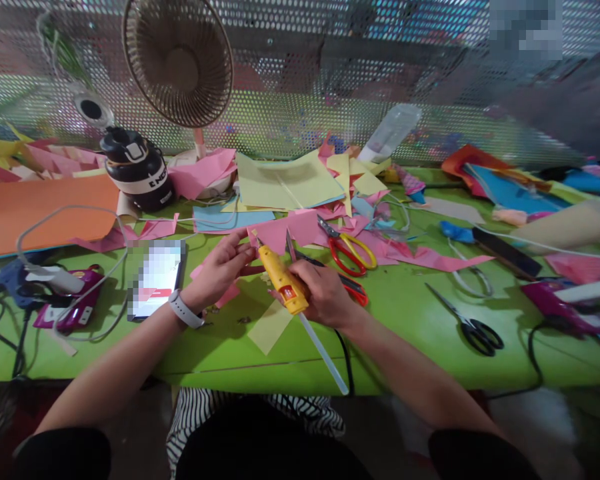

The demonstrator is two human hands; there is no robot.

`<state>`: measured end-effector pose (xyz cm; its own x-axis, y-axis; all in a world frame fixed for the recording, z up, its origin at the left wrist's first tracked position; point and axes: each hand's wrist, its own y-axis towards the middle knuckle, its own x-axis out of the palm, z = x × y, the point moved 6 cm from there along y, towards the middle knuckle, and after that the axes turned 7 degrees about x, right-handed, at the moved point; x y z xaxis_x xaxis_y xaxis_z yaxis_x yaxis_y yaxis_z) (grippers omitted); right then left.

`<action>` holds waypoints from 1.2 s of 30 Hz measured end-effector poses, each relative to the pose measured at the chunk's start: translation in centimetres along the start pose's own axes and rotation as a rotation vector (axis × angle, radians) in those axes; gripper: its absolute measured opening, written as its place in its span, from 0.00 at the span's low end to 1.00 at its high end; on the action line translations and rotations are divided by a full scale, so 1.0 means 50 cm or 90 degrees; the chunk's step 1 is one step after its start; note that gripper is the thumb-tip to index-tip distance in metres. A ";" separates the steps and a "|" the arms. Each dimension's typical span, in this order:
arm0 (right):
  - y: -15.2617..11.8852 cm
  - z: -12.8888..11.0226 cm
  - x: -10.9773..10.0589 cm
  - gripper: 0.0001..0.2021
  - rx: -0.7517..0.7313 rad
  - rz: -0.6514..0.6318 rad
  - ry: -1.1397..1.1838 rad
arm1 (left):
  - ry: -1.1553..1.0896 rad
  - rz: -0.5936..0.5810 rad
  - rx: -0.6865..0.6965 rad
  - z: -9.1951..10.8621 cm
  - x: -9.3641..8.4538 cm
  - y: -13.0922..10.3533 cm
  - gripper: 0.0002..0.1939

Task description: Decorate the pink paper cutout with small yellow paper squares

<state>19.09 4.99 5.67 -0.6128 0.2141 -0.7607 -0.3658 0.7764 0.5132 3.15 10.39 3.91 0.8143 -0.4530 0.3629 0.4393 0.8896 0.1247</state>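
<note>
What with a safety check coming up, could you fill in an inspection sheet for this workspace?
Surface: green tabletop, small scraps near the front.
Things in use: yellow hot glue gun, translucent glue stick protruding from its rear; nozzle close to pink paper.
Clutter: paper offcuts; smartphone; black-handled scissors lying at right.
Hands: left hand pinches the pink paper; right hand grips the glue gun.
Cables: white cable looped at left; black cable reaching the front edge near the glue stick.
Surroundings: fan and tilted clear plastic bottle before perforated mesh.
</note>
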 end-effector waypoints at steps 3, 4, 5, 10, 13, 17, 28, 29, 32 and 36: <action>-0.002 0.000 0.001 0.11 -0.017 -0.011 -0.032 | 0.000 -0.001 0.003 0.002 0.001 0.000 0.18; -0.002 0.001 0.002 0.11 -0.021 -0.017 -0.046 | -0.001 -0.001 0.004 0.002 0.001 0.000 0.18; -0.003 0.001 0.001 0.11 -0.025 -0.021 -0.058 | -0.003 -0.001 0.005 0.002 0.001 0.001 0.18; -0.004 -0.005 -0.009 0.10 -0.058 0.013 -0.074 | -0.021 0.007 0.017 0.002 -0.003 0.003 0.18; -0.005 -0.007 -0.009 0.11 -0.065 0.016 -0.062 | -0.006 0.011 0.012 -0.001 -0.005 0.003 0.18; -0.005 -0.003 -0.003 0.10 -0.046 -0.011 -0.042 | 0.010 -0.001 0.012 -0.002 -0.003 0.002 0.18; 0.010 -0.006 -0.026 0.13 0.029 0.036 0.099 | 0.018 -0.026 0.036 -0.001 -0.003 0.004 0.17; 0.012 -0.003 -0.027 0.14 0.057 0.027 0.134 | 0.019 -0.030 0.034 -0.002 -0.002 0.004 0.17; 0.010 0.018 -0.021 0.17 0.191 -0.026 0.294 | 0.015 -0.023 0.028 -0.002 -0.004 0.003 0.18; -0.002 0.041 0.001 0.19 0.343 -0.084 0.621 | 0.005 0.003 0.023 -0.001 -0.007 0.002 0.18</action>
<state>20.54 6.15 4.76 -0.9646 -0.2609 -0.0374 -0.2621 0.9645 0.0326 2.92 10.62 3.73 0.8195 -0.4486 0.3567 0.4214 0.8934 0.1554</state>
